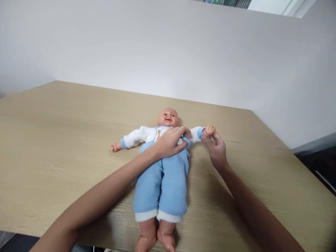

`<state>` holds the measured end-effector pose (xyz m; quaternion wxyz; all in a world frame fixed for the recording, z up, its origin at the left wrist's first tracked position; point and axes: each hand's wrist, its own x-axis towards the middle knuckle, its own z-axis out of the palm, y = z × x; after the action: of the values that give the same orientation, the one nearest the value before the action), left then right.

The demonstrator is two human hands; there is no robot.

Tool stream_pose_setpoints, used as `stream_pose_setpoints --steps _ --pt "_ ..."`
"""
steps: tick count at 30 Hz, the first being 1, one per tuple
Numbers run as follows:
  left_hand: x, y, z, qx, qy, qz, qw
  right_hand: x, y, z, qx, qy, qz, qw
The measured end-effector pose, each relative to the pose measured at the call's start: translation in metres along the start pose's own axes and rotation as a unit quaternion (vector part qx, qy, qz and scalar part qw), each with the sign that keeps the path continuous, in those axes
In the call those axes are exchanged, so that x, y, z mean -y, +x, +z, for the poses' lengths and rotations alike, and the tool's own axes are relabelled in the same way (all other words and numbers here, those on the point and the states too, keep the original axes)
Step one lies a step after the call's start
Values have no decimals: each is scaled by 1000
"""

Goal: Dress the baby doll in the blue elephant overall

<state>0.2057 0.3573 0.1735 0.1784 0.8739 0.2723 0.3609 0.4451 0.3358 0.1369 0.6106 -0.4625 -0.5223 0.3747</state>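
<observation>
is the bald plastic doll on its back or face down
On its back: the bald plastic doll has its face turned up on the tan wooden table.

Soft, even light; wall (147, 59) brightest mid-scene, greyer far right; table (65, 157) shows faint near glare, diffuse shadow right of doll (173, 178); fine detail slightly soft.
</observation>
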Motion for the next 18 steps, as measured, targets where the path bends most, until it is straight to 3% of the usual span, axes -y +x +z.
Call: stream_pose_setpoints --steps 5,9,13,18 --pt "5 -10 8 -122 -21 -8 992 -13 3 37 44 -66 -61 995" --pt "6 -12 8 -150 -17 7 988 -16 -9 45 87 -168 -147 971" --pt "3 -4 -1 -134 -29 1 991 -7 -20 43 112 -181 -180 960" --pt "12 7 -7 -59 -177 -160 969 -5 -28 47 101 -193 -139 966"
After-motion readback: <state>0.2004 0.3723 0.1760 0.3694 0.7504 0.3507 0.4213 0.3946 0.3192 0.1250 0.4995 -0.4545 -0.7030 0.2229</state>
